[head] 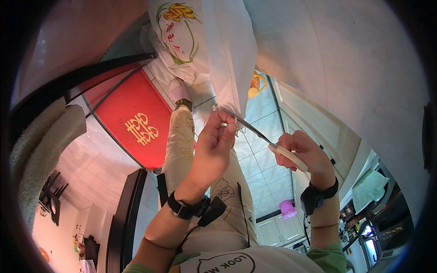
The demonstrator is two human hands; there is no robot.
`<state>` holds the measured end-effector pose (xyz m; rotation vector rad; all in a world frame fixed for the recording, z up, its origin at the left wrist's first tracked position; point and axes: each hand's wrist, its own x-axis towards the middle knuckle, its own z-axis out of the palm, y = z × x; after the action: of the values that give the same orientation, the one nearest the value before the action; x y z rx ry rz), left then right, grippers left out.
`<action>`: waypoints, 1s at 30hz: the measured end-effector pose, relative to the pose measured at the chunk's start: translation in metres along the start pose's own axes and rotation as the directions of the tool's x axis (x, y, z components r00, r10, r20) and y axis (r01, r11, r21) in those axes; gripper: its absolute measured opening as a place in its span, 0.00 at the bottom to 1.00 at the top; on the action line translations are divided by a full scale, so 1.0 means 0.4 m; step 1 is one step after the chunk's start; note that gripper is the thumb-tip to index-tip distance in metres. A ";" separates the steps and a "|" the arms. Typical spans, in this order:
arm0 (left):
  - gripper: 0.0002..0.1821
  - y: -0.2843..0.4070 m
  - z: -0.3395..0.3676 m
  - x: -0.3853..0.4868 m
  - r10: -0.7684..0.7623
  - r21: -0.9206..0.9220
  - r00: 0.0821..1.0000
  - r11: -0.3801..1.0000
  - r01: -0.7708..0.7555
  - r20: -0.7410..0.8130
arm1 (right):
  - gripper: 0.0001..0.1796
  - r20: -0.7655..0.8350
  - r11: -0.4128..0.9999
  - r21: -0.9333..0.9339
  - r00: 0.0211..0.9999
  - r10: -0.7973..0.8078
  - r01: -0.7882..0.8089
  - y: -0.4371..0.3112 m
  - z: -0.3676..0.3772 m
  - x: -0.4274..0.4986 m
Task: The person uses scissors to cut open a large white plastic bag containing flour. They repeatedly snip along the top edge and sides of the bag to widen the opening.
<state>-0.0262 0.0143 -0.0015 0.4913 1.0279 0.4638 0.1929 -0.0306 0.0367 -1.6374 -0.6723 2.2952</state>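
Observation:
My right hand (pixel 300 150) grips the pale handles of a pair of scissors (pixel 254 129). The dark blades point up and left, across to the fingertips of my left hand (pixel 215 141). Its thumb and fingers pinch a thin white string (pixel 235 121), with a small frayed end showing above the knuckles. Right by the blades is the lower edge of a white sack (pixel 227 61), which bears a printed wheat ear and writing. Whether the blades are closed on the string cannot be seen clearly.
A red doormat (pixel 136 123) lies on the tiled floor to the left, beside a dark door frame (pixel 126 204). A bottle with a yellow cap and handle (pixel 254 88) stands behind the sack. Pale cabinets (pixel 317 116) line the right, with a pink bin (pixel 287 209) lower down.

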 end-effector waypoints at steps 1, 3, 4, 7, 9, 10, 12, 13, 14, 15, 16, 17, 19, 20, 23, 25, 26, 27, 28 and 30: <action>0.03 0.001 -0.001 0.000 0.031 0.009 1.000 0.999 -0.031 0.006 | 0.15 0.008 1.000 -0.002 1.000 0.011 -0.011 0.005 -0.001 0.000; 0.03 0.003 0.000 0.000 0.003 -0.030 1.000 1.000 -0.003 -0.004 | 0.15 0.017 1.000 -0.017 1.000 0.016 -0.016 0.014 0.003 0.001; 0.02 0.004 0.003 -0.001 0.044 0.018 0.999 0.999 -0.044 0.011 | 0.15 0.011 1.000 0.030 1.000 -0.004 0.004 0.017 0.011 0.002; 0.02 0.005 0.015 -0.006 0.059 0.061 0.998 0.996 -0.061 0.028 | 0.14 -0.025 0.979 0.132 0.988 -0.153 0.155 0.018 0.039 0.014; 0.02 0.003 0.025 -0.008 0.042 -0.005 0.998 0.999 -0.042 0.053 | 0.12 -0.050 0.940 0.178 0.956 -0.287 0.292 0.009 0.046 0.023; 0.02 0.003 0.027 -0.009 0.065 0.039 0.997 0.997 -0.067 0.047 | 0.12 -0.019 0.964 0.162 0.978 -0.209 0.209 0.002 0.039 0.026; 0.01 0.002 0.030 -0.012 0.089 0.086 0.995 0.992 -0.093 0.045 | 0.11 0.051 0.989 0.143 0.998 -0.042 0.034 -0.012 0.021 0.030; 0.02 0.001 0.031 -0.015 0.083 0.089 0.994 0.992 -0.088 0.064 | 0.11 0.079 0.996 0.063 0.995 -0.065 0.060 -0.016 0.013 0.031; 0.02 0.000 0.033 -0.019 0.062 0.085 0.996 0.994 -0.068 0.071 | 0.11 0.109 0.996 -0.016 0.991 -0.083 0.085 -0.017 0.010 0.031; 0.02 -0.001 0.033 -0.022 0.024 0.071 0.996 0.997 -0.031 0.089 | 0.11 0.128 0.984 -0.085 0.981 -0.148 0.159 -0.016 0.006 0.029; 0.04 0.000 0.032 -0.023 0.038 0.042 0.996 0.998 -0.041 0.077 | 0.11 0.116 0.985 -0.020 0.979 -0.170 0.173 -0.012 0.007 0.028; 0.05 0.000 0.029 -0.024 0.038 0.004 0.996 0.999 -0.038 0.075 | 0.10 0.088 0.971 0.050 0.967 -0.239 0.235 -0.005 0.015 0.027; 0.06 0.003 0.022 -0.025 0.054 -0.029 0.995 0.998 -0.052 0.088 | 0.10 0.013 0.924 0.218 0.945 -0.326 0.316 0.007 0.031 0.020; 0.06 0.004 0.019 -0.025 0.073 -0.025 0.992 0.997 -0.071 0.104 | 0.09 -0.030 0.889 0.313 0.939 -0.343 0.334 0.012 0.036 0.013; 0.06 0.005 0.014 -0.033 0.093 -0.058 0.985 0.995 -0.086 0.145 | 0.06 -0.170 0.906 0.277 0.944 -0.281 0.320 0.018 0.053 -0.007; 0.07 0.003 0.014 -0.043 0.101 -0.042 0.981 0.995 -0.095 0.164 | 0.05 -0.326 0.938 0.152 0.912 -0.250 0.312 0.024 0.094 -0.008; 0.06 0.002 0.014 -0.049 0.111 -0.010 0.979 0.994 -0.111 0.169 | 0.05 -0.353 0.936 0.149 0.901 -0.251 0.319 0.026 0.110 -0.003; 0.06 0.001 0.014 -0.056 0.116 -0.003 0.979 0.993 -0.118 0.170 | 0.05 -0.399 0.926 0.160 0.880 -0.256 0.342 0.028 0.124 0.001; 0.06 -0.001 0.016 -0.063 0.134 0.042 0.973 0.989 -0.144 0.185 | 0.05 -0.428 0.918 0.169 0.866 -0.259 0.358 0.028 0.137 0.005; 0.05 -0.007 0.018 -0.074 0.146 0.053 0.964 0.985 -0.162 0.222 | 0.08 -0.482 0.870 0.294 0.847 -0.222 0.395 0.027 0.161 0.011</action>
<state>-0.0323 -0.0063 0.0205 0.6737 0.8000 0.5010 0.1318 -0.0524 0.0449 -1.6191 -0.3240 1.6168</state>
